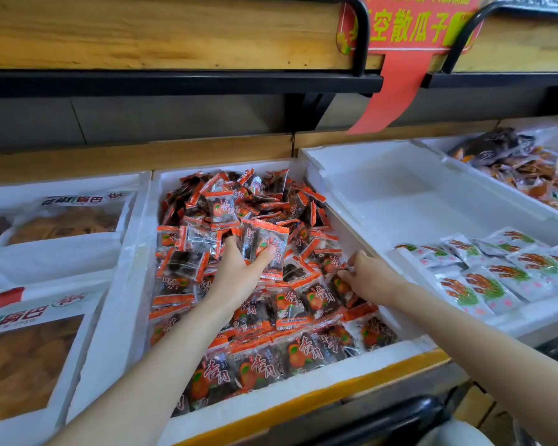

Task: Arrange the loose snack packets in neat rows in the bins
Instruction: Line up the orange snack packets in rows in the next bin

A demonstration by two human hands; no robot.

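Observation:
A white foam bin (pixel 116 317) in the middle holds many small orange-edged snack packets with dark fruit inside. At the back they lie in a loose heap (pixel 239 201); at the front they sit in flat rows (pixel 290 349). My left hand (pixel 239 272) is in the middle of the bin, holding a few upright packets (pixel 266 246) between thumb and fingers. My right hand (pixel 368 278) reaches in from the right and pinches the edge of one packet (pixel 339 268) near the bin's right wall.
To the right, a white bin (pixel 400 194) has white-and-green packets (pixel 484 272) in rows at its front. Further right is a bin of dark and orange packets (pixel 512 162). Left bins hold large bags (pixel 62 217). A wooden shelf (pixel 174 33) and red sign (pixel 409 30) hang above.

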